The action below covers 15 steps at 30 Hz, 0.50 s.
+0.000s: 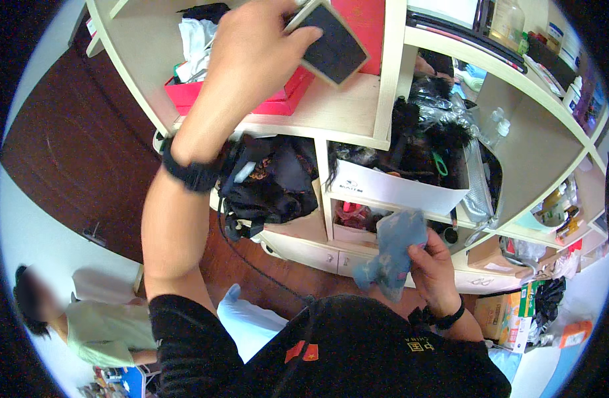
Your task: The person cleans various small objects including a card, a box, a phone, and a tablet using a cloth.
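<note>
My left hand [257, 42], stretched over an upper shelf compartment, grips a small flat rectangular object [337, 47] with a dark face and pale edges. The far side of that object is out of sight. Beneath my left arm sits an open red box [277, 104], with white crumpled material [195, 45] in or behind it. My right hand [431, 266] pinches a crumpled blue-grey patterned cloth [401, 248], which hangs in front of the lower shelves.
A cream shelf unit [352, 119] curves around me. One compartment has a white box [399, 186] stuffed with black hair-like items. Black bags [269, 184] lie on a lower shelf, near a dangling black cable [245, 256]. A person in pale green [103, 328] is behind at left.
</note>
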{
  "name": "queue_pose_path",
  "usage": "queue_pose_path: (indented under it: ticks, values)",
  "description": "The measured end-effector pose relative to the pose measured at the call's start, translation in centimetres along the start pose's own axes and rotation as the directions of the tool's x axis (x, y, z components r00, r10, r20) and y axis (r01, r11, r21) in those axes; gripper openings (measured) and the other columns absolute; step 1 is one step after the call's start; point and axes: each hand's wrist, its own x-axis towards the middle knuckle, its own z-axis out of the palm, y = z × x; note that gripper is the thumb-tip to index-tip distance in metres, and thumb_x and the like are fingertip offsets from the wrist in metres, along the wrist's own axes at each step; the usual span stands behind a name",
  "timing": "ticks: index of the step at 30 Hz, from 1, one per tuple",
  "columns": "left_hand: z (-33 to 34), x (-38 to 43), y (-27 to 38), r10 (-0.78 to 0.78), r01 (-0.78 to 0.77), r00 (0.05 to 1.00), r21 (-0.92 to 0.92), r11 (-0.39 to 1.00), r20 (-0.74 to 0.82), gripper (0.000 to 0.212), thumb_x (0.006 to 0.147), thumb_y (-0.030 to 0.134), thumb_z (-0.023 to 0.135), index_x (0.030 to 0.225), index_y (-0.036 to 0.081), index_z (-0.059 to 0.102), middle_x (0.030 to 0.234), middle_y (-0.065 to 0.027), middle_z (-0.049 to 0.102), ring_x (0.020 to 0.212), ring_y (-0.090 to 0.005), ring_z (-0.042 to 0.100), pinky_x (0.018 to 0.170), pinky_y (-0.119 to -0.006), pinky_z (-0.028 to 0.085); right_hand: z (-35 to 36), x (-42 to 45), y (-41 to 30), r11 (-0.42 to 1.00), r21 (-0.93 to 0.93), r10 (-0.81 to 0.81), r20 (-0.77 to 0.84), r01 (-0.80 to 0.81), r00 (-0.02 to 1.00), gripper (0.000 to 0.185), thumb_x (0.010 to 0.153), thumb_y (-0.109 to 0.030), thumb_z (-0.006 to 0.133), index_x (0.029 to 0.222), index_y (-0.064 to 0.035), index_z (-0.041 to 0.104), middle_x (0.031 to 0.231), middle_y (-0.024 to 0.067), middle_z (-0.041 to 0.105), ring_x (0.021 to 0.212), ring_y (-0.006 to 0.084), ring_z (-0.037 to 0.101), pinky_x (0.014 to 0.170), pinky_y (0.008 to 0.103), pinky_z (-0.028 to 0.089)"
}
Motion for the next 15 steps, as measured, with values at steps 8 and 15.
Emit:
queue_pose_path:
  ticks: [8,15]
  values:
    - [-1.2,-16.5,3.4,-0.619,0.530,0.744,-0.786,0.319,0.251,0.015,0.091,0.010,0.073,0.101,0.001,0.068,0.090,-0.0070,0.072,0.071,-0.0124,0.067,0.062,-0.027,0.058,4.1,0.6,-3.9,0.154,-0.616,-0.558,0.591,0.772,0.583,0.029,0.093,-0.014,0.061,0.121,-0.0042,0.060,0.118,0.0101,0.064,0.112,0.0300,0.061,0.101,0.0482,0.045]
    - [-0.1,-22.7,5.9,-0.579,0.377,0.778,-0.918,0.120,0.244,0.024,0.093,0.004,0.070,0.117,0.001,0.066,0.105,-0.0022,0.071,0.094,-0.0071,0.064,0.082,-0.023,0.052,13.4,5.8,-0.2,-0.243,-0.447,-0.464,0.833,0.861,0.302,0.034,0.081,-0.036,0.069,0.109,-0.0151,0.071,0.126,0.0070,0.062,0.122,0.0363,0.056,0.106,0.0682,0.034]
